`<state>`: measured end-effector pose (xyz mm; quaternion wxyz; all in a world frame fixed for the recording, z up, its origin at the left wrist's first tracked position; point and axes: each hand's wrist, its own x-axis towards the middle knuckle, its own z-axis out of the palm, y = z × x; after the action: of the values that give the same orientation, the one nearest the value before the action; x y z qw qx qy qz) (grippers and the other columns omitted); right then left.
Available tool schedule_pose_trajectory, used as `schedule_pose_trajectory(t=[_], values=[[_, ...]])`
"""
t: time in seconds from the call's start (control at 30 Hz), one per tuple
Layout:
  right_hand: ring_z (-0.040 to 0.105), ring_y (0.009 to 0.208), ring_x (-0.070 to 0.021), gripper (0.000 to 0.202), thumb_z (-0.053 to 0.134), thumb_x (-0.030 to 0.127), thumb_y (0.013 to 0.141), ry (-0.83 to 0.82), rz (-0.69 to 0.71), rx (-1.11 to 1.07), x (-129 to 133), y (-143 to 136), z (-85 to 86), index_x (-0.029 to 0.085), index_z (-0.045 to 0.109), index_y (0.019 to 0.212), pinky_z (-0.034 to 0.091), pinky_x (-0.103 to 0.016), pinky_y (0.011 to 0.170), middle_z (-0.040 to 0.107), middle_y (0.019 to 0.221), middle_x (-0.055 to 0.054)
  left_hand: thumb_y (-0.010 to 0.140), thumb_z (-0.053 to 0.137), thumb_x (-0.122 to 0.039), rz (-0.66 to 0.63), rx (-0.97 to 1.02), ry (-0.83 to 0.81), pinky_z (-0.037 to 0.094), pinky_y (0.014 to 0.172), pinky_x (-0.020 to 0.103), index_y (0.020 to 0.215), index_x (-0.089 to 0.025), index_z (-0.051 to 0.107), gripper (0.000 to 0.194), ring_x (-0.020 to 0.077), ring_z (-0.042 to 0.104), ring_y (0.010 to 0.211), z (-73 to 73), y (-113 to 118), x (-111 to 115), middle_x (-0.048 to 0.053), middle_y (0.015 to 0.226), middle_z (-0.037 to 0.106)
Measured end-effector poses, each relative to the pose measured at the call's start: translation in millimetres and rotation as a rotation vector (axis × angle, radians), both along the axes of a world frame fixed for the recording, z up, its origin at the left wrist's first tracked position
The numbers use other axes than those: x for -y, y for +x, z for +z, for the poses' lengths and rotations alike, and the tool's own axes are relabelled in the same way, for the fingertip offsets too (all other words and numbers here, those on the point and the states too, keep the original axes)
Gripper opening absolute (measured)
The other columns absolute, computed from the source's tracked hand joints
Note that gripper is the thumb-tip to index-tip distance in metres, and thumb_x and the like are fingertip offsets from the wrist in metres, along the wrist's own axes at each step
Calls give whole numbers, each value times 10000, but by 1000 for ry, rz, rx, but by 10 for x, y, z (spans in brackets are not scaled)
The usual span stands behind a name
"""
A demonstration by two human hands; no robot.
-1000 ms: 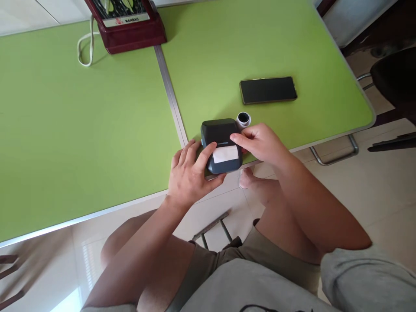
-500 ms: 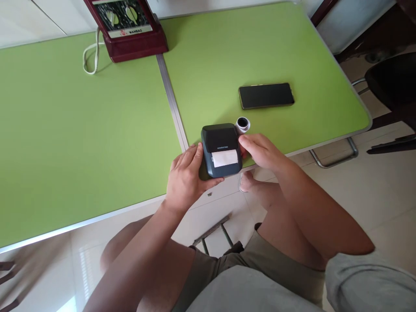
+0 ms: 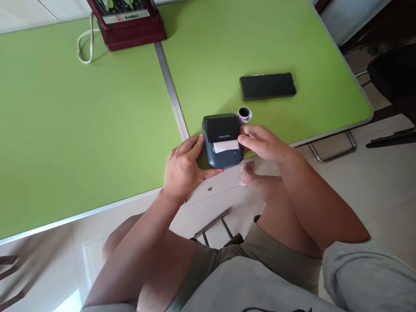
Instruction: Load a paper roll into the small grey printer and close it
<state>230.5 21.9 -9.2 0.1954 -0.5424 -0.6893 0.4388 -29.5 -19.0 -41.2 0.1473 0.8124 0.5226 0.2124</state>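
A small dark label printer (image 3: 223, 125) with a black lid stands at the front edge of the green table. From its slot a strip of white label paper (image 3: 226, 146) sticks out over the front. My left hand (image 3: 183, 167) is wrapped round the printer's left side, its thumb along the bottom front edge. On the other side, my right hand (image 3: 260, 142) is closed against the right edge, thumb by the end of the paper slot; its lower fingers are partly hidden. Right behind that hand lies a white roll (image 3: 244, 114) with a dark core, close to the printer.
A phone (image 3: 268, 86) lies face up farther back on the green table (image 3: 97, 130). A dark red appliance (image 3: 130, 32) with a white cord (image 3: 85, 47) stands at the back left. A metal strip (image 3: 170, 86) crosses the tabletop. At the right is a black chair (image 3: 394, 82).
The view has shifted, so the table things sit a little higher. My right thumb has moved nearer the paper slot, and the printer's front button now shows. My left hand keeps its hold.
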Motion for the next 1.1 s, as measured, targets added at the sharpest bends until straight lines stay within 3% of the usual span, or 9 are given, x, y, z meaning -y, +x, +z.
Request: schedule_pose_trajectory(t=[0.1,0.2,0.4,0.5,0.63,0.73,0.87,1.0,1.1], values=[[431,569,-114,345,685,454,836,37,-38,-9,1,-48,7,241,437,725,316,-278,538,476,627,53,813,624,-867,2,-29,21,554,1079,509,1558,-164,499,1032,382,616,1385,-13,10,31,214,1516,610],[441,528,-121,318,708,408,796,198,-136,-116,3,-126,21,269,437,884,354,-283,527,475,609,87,855,599,-842,-9,-40,30,522,1118,504,1582,-147,448,1018,370,594,1411,-20,24,47,216,1528,599],[575,571,-156,223,561,478,980,435,-275,-80,-80,-294,162,277,524,1067,447,-318,590,589,650,44,898,492,-860,5,-62,45,510,1103,490,1556,-103,452,1003,364,606,1394,-27,48,39,237,1499,616],[640,654,-166,214,559,475,994,500,-276,-4,-147,-334,246,270,602,1041,476,-326,623,688,773,0,892,460,-885,1,-69,50,502,1106,477,1551,-90,458,1032,361,609,1391,-20,46,42,234,1499,617],[627,647,-158,73,641,313,932,568,-171,196,-209,-376,295,253,657,971,462,-333,661,780,918,-20,877,467,-897,-4,-80,37,490,1114,470,1559,-94,451,1054,363,600,1399,-9,39,50,223,1520,603],[620,667,-176,112,685,201,864,573,-38,407,-235,-388,279,252,667,962,404,-317,652,772,842,2,876,495,-884,0,-78,22,484,1119,478,1563,-98,449,1045,371,591,1406,-5,41,52,227,1529,593],[608,693,-198,88,711,238,869,522,107,559,-253,-395,330,246,647,929,368,-309,654,690,735,0,855,514,-896,0,-88,14,484,1118,478,1568,-94,447,1076,378,601,1390,7,49,50,235,1508,606],[616,718,-206,185,694,189,873,295,194,698,-279,-470,503,239,651,1045,370,-320,667,703,835,-29,857,480,-910,-2,-105,10,482,1124,476,1569,-76,443,1097,380,603,1386,17,47,51,243,1502,607],[633,755,-216,297,685,110,829,222,189,711,-291,-508,571,244,644,1090,395,-327,681,730,930,-37,882,449,-898,-3,-109,19,488,1114,482,1571,-65,439,1081,382,603,1385,18,43,51,249,1509,600]])
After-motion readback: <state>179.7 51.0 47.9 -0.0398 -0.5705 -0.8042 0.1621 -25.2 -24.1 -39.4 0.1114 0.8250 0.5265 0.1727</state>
